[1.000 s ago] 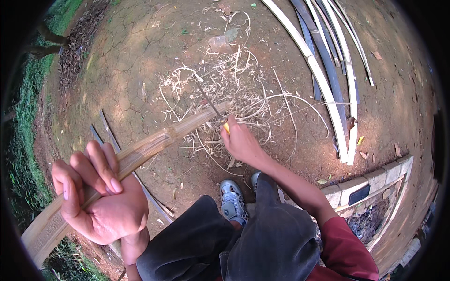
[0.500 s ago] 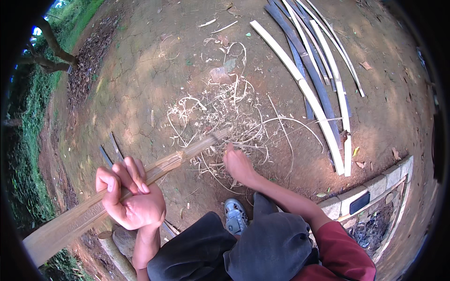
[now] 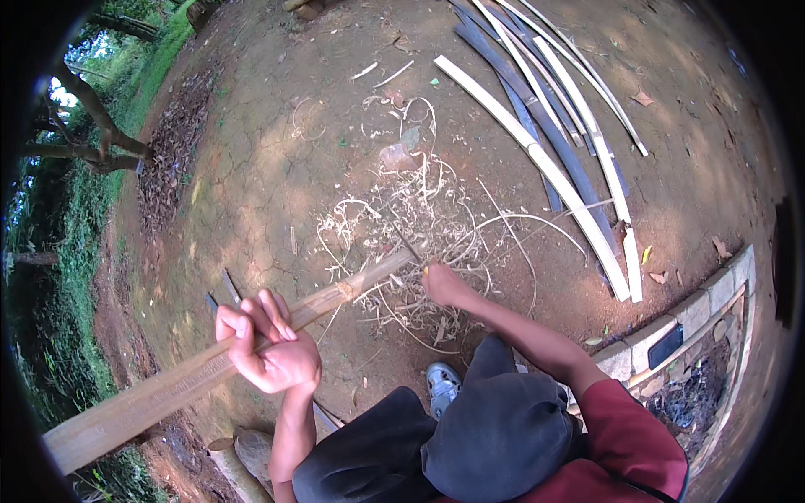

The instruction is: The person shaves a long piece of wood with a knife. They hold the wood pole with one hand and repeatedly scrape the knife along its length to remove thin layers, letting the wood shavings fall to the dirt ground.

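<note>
Angling from eight o'clock to the centre, the bamboo slat (image 3: 172, 384) sits gripped in the left hand (image 3: 281, 354); the right hand (image 3: 447, 287) clasps a knife (image 3: 407, 243) at its tip. Shavings (image 3: 423, 189) toward twelve suggest paring well advanced; what remains is unclear.

Bamboo strip (image 3: 184, 377) in left fingers (image 3: 279, 318)

We look down from our head through one wide fisheye, left hand (image 3: 277, 356) near, strips (image 3: 534, 151) far right, tree (image 3: 94, 107) far left
</note>
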`<state>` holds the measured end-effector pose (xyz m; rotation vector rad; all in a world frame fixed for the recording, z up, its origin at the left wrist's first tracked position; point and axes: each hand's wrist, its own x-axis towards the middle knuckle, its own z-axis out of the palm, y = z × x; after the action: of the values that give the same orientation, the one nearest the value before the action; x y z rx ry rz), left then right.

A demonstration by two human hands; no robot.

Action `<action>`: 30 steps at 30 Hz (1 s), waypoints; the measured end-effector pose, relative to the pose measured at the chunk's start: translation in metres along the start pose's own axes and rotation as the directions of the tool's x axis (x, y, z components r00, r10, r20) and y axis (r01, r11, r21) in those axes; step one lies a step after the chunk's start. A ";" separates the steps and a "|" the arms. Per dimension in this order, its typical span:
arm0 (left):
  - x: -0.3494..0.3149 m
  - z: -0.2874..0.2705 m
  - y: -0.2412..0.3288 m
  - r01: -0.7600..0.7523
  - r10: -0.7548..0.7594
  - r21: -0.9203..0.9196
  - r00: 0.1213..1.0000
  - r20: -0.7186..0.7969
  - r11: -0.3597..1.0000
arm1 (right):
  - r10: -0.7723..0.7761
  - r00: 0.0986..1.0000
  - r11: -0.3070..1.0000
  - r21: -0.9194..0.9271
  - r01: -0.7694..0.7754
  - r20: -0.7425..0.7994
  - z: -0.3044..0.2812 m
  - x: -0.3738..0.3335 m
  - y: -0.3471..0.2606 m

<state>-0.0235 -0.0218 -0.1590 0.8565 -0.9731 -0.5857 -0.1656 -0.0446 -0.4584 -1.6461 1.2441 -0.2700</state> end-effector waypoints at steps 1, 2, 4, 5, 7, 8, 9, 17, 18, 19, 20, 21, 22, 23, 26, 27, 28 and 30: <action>0.001 -0.002 -0.003 -0.016 0.016 -0.016 1.000 -0.014 1.000 | -0.018 0.998 1.000 0.021 0.017 0.053 -0.001 -0.002 -0.002; 0.000 -0.009 -0.005 -0.010 0.010 -0.006 0.998 -0.069 1.000 | 0.057 0.998 0.997 0.052 -0.058 0.015 0.002 -0.016 -0.003; 0.003 -0.013 -0.004 -0.005 0.009 0.051 0.997 -0.079 0.999 | -0.001 1.000 0.994 0.113 0.002 -0.003 -0.011 -0.039 -0.024; 0.004 -0.016 -0.002 0.002 0.005 0.082 0.996 -0.085 0.997 | -0.027 1.000 0.989 0.145 0.028 -0.010 -0.012 -0.048 -0.030; 0.003 -0.022 -0.003 -0.003 0.012 0.091 0.995 -0.097 0.996 | -0.133 0.987 0.982 0.124 0.144 -0.088 -0.010 -0.065 -0.035; 0.003 -0.024 -0.002 -0.007 0.017 0.096 0.995 -0.100 0.995 | -0.150 0.982 0.979 0.121 0.164 -0.113 -0.012 -0.072 -0.042; 0.004 -0.023 -0.001 -0.017 0.027 0.098 0.995 -0.096 0.995 | -0.171 0.975 0.975 0.117 0.188 -0.145 -0.015 -0.076 -0.048; -0.002 -0.012 0.002 -0.003 0.006 0.066 0.999 -0.045 0.998 | 0.030 0.979 0.999 -0.038 -0.038 -0.202 0.022 -0.028 0.026; -0.003 -0.014 0.001 -0.002 0.006 0.060 0.999 -0.052 0.998 | -0.015 0.987 1.000 -0.030 0.010 -0.160 0.012 -0.039 0.012; -0.004 -0.017 0.001 0.000 0.004 0.069 0.998 -0.058 0.998 | -0.055 0.991 0.998 -0.016 0.054 -0.124 0.002 -0.051 -0.006; -0.002 -0.017 0.000 -0.010 0.014 0.068 0.998 -0.058 0.998 | -0.056 0.994 0.998 -0.027 0.054 -0.092 -0.008 -0.059 -0.023; -0.001 -0.015 -0.001 -0.018 0.021 0.064 0.998 -0.054 0.998 | -0.033 0.996 0.999 -0.020 0.032 -0.085 -0.006 -0.057 -0.024; -0.001 -0.013 -0.001 -0.005 0.008 0.059 0.999 -0.044 0.998 | -0.008 0.997 1.000 -0.010 0.008 -0.076 0.001 -0.053 -0.021; -0.002 -0.012 -0.001 -0.001 0.003 0.055 0.999 -0.033 0.998 | 0.016 0.998 1.000 0.000 -0.016 -0.066 0.009 -0.047 -0.015; -0.001 -0.002 -0.003 0.005 -0.005 0.034 1.000 0.010 0.999 | 0.105 0.949 0.976 -0.154 -0.156 -0.299 0.047 -0.004 0.062; 0.001 -0.006 0.003 -0.009 0.008 0.056 1.000 0.011 0.998 | 0.059 0.967 0.989 -0.118 -0.091 -0.248 0.047 0.003 0.048; -0.003 -0.010 0.001 -0.005 0.005 0.066 1.000 0.002 0.998 | 0.028 0.981 0.995 -0.091 -0.046 -0.194 0.034 0.001 0.036; -0.004 -0.019 0.000 0.001 0.000 0.062 1.000 -0.024 0.998 | -0.019 0.993 1.000 0.006 0.020 -0.116 0.000 -0.027 -0.017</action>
<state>-0.0088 -0.0123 -0.1667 0.9168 -0.9736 -0.5472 -0.1675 -0.0236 -0.4346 -1.6563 1.3122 -0.3861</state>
